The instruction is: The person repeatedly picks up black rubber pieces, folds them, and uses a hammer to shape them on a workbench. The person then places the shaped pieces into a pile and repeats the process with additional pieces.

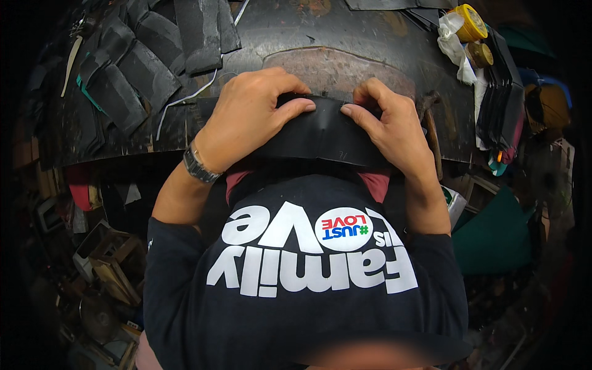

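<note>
A piece of black leather (317, 135) lies at the near edge of the work table, its front part hanging toward my lap. My left hand (246, 114) pinches its far edge between thumb and fingers, just left of the middle. Close by on the other side, my right hand (394, 120) grips the same edge with thumb and bent forefinger. Between the two thumbs the leather bulges slightly. A reddish-brown slab (345, 65) lies flat just beyond the leather. What is under the leather is hidden.
Black cut pieces (148, 68) lie heaped at the far left, near a thin white strip (185, 98). Beside my right wrist is a hammer (431, 123). A yellow tin (470, 23), a smaller jar (480, 55) and stacked black pieces (496, 111) stand at the right.
</note>
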Demonstrator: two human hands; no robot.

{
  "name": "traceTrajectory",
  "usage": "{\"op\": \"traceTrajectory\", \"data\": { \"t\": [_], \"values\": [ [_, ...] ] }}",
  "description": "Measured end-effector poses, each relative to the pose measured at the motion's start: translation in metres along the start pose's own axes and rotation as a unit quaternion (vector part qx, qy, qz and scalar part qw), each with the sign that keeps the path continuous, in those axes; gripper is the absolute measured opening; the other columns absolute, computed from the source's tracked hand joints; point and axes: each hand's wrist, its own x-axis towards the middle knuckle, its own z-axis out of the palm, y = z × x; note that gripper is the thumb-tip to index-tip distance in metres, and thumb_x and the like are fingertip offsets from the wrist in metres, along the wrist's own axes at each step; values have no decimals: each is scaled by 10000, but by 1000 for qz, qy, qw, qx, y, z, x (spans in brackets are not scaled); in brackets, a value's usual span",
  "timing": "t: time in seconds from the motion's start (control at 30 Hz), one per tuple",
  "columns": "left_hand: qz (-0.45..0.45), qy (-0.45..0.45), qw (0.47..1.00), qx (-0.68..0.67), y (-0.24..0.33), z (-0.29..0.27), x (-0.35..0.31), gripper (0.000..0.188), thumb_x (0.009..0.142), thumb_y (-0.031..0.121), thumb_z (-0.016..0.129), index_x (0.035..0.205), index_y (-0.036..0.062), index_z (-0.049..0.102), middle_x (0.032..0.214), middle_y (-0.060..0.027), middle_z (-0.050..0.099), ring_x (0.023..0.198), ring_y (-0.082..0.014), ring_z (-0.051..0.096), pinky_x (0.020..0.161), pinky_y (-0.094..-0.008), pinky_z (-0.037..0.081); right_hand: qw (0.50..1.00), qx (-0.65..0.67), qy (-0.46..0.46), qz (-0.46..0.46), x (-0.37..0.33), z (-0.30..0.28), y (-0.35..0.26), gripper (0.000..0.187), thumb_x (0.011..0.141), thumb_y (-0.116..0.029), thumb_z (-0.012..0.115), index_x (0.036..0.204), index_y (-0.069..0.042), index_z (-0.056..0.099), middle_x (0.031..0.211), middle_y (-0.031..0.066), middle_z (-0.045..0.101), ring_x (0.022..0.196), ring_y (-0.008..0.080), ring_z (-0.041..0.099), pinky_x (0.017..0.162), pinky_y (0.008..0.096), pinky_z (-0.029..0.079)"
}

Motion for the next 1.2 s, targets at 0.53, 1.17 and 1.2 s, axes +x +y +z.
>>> {"op": "traceTrajectory", "data": {
  "t": [0.53,1.17,1.2],
  "values": [
    [-57,-57,997,-13,-22,17,10,217,850,203,794,989,39,760,855,-123,675,778,-316,674,703,-378,523,999,-17,-35,4,16,8,17,227,859,-101,782,907,1,585,798,138,599,696,258,590,649,360,479],
    [-90,-54,994,-15,-21,18,14,189,846,192,808,945,37,766,844,-99,701,749,-262,697,670,-348,533,998,-14,-58,18,24,7,16,213,839,-65,787,898,5,594,798,139,611,699,277,605,641,371,480],
    [-91,-53,994,-13,-20,18,14,190,844,193,809,943,37,766,845,-99,702,748,-262,698,668,-349,533,998,-14,-59,20,24,7,16,213,840,-64,786,895,6,592,796,140,610,697,277,604,640,372,479]
  ]
}}
